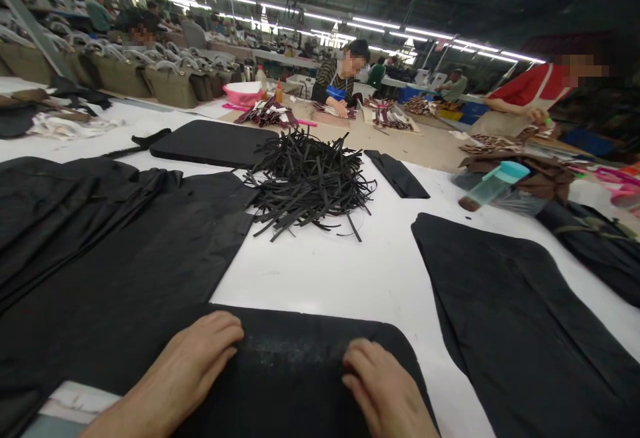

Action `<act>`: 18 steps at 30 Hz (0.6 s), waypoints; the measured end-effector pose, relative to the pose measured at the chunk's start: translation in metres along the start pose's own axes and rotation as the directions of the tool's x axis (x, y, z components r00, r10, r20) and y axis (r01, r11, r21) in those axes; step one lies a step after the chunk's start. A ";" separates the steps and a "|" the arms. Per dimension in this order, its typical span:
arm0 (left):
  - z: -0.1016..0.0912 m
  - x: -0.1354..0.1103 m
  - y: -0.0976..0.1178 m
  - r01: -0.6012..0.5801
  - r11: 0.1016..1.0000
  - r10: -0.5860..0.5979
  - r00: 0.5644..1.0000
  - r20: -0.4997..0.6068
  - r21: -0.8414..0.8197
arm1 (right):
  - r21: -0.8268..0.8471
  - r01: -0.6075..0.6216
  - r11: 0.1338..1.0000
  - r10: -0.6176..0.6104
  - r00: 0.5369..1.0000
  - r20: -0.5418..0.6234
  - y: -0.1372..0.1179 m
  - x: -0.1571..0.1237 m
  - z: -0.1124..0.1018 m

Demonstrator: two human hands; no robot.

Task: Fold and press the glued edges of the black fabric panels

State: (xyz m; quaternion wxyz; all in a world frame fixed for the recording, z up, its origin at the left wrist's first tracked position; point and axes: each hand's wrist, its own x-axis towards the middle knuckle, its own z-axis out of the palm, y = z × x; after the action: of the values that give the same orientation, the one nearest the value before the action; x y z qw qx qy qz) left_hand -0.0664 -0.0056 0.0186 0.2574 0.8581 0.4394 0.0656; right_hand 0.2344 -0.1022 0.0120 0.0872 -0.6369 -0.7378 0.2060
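Observation:
A black panel (290, 385) with rounded corners lies in front of me on the white table. A dull whitish patch marks its surface between my hands. My left hand (203, 348) is at the panel's upper left, fingers bent and close together on the black material. On the right part, my right hand (383, 381) has its fingers curled down onto the same panel, thumb close by. Both hands seem to grip the material, though the fingertips are partly hidden. Beyond them sits a loose heap of thin black strips (313, 181).
Black fabric (115, 245) spreads along the left, and stacked black pieces (525, 311) lie right. Behind the strips are a black padded panel (215, 143) and a small folded black piece (399, 175). A teal-lidded bottle (493, 185) lies tilted at right. Co-workers sit across the table.

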 end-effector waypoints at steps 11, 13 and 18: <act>0.009 0.056 0.010 0.012 0.996 -0.019 0.997 0.072 0.091 | -0.097 -0.035 0.995 0.033 0.999 -0.028 -0.013 0.076 -0.005; 0.007 0.059 0.011 0.003 0.998 -0.007 0.997 0.070 0.056 | -0.034 -0.028 0.999 0.028 1.000 0.005 -0.010 0.077 -0.011; 0.001 0.062 0.009 -0.019 0.996 0.026 0.996 0.090 -0.083 | 0.058 0.022 0.998 -0.019 0.998 -0.063 -0.006 0.081 -0.018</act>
State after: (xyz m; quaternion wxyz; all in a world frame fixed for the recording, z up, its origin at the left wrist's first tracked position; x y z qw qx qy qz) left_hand -0.0220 0.0390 0.0153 0.3113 0.8539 0.4144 0.0474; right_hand 0.2225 -0.0205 0.0201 0.1309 -0.6327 -0.7348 0.2066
